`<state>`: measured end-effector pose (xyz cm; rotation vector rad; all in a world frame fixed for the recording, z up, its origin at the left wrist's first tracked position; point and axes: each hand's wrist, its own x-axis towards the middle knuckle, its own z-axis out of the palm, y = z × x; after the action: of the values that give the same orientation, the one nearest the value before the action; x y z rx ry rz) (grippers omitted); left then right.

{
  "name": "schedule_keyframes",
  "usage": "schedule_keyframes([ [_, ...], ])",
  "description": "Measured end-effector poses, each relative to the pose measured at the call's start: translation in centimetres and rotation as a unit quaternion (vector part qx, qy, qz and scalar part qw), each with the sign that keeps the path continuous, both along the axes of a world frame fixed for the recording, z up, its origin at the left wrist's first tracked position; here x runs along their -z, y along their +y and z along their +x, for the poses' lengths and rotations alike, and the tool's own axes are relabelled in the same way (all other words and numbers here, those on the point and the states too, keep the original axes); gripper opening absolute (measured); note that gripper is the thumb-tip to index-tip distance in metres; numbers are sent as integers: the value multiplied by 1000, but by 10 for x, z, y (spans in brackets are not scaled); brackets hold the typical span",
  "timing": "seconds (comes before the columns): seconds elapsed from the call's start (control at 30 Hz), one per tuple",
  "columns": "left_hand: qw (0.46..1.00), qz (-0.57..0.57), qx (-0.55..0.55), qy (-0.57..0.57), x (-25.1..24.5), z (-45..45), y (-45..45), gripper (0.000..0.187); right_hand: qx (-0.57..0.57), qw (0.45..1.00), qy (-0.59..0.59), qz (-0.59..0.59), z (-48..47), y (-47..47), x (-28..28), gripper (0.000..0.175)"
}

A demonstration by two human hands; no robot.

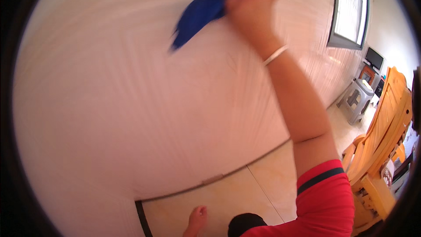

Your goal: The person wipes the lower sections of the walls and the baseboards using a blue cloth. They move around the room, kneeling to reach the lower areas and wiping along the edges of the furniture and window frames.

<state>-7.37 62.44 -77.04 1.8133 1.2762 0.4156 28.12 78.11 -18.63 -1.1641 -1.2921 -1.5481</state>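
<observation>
My right hand (251, 5) is raised against the pale, glossy wall (148, 89), its fingers closed on a dark blue cloth (200, 15). One pointed end of the cloth hangs to the lower left; its upper part runs out of the picture. Motion blurs the hand and cloth. A light bracelet (275, 55) circles the right wrist, and a red sleeve (324, 191) with a dark band covers the upper arm. My left hand is out of view. What looks like a bare foot (197, 219) shows at the bottom edge, beside a black rounded shape (246, 224), perhaps clothing.
Pale floor tiles (227, 200) meet the wall along a dark edge. At right stand an orange-brown wooden bench or chair (381, 131) and a grey plastic stool (357, 99). Farther back is a dark screen (374, 58). A framed window (350, 10) is at the upper right.
</observation>
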Motion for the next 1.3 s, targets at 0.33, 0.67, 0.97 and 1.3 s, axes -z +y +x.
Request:
schedule_keyframes([
  [0.33,990,-69,84,-85,-24,44,-39,25,-373,866,330,-55,391,-107,61,39],
  [0.67,995,-87,15,-37,-17,-26,-75,27,-5,993,-53,-104,-25,-4,157,47],
  [0.97,992,-68,108,-20,-21,-55,-91,32,-139,776,-313,-529,-124,-35,319,30],
  [1.3,981,-6,196,1,0,-60,-82,38,9,961,-94,-260,-231,15,116,32],
])
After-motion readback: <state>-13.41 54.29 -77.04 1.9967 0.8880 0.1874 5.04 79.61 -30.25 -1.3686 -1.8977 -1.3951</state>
